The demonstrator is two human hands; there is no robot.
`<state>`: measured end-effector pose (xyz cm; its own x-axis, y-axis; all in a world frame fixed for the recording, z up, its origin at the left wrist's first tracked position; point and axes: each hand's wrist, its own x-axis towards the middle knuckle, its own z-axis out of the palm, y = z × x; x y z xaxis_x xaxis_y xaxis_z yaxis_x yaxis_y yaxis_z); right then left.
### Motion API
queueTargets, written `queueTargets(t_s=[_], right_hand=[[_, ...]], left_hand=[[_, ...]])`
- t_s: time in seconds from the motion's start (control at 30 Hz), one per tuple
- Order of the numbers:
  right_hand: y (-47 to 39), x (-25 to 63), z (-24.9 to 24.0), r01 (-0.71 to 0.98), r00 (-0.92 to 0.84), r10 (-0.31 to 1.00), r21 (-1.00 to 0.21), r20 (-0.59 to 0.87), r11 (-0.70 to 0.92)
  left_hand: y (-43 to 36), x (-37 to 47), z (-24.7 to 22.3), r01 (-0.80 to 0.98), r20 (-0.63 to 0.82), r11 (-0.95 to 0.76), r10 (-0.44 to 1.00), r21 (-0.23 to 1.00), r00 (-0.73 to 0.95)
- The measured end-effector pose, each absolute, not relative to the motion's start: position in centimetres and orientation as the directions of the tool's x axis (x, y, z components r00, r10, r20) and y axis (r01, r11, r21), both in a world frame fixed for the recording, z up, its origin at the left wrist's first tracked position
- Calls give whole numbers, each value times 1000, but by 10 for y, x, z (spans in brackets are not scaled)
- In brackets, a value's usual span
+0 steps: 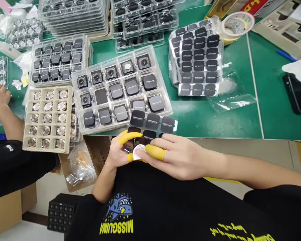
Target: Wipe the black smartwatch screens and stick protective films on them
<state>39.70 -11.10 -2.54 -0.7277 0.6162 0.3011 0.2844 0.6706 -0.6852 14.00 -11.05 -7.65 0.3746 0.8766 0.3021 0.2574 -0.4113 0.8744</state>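
Note:
Above my lap, my left hand (120,149), with yellow finger cots, closes around a small dark watch piece (128,146). My right hand (177,154), also in a yellow cot, presses a white cloth (138,152) against that piece. A sheet of black HiFuture stickers (153,122) lies just beyond my fingers, partly hidden by them. Past it sits a clear plastic tray (165,97) with watch bodies, some showing their round backs, others covered by black HiFuture squares.
A beige tray of round watches (70,134) stands at the left, near another person's hand (1,97). Stacked clear trays (74,25) rise behind. Sticker sheets (199,77), a tape roll (237,25) and a dark phone-like object (297,95) lie to the right.

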Motion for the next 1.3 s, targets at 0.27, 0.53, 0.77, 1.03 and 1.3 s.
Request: queueTargets(t_s=[0.27, 0.53, 0.77, 1.03, 1.3], right_hand=[[-93, 398, -24, 385, -703, 548, -405, 453, 829], [-92, 395, -24, 253, -765, 304, -169, 568, 953], [-76, 395, -18, 367, -744, 318, -37, 587, 929], [-92, 403, -16, 227, -768, 309, -213, 562, 950], [-79, 389, -11, 302, -786, 296, -81, 543, 950]], left_hand=[[-107, 140, -83, 184, 291, -365, 896, 913, 335], [-103, 138, -82, 113, 245, -306, 893, 945, 377], [-103, 137, -85, 7, 208, -223, 919, 975, 334], [-99, 134, -79, -9, 126, -131, 929, 991, 349], [-102, 135, -82, -60, 149, -137, 931, 989, 333]])
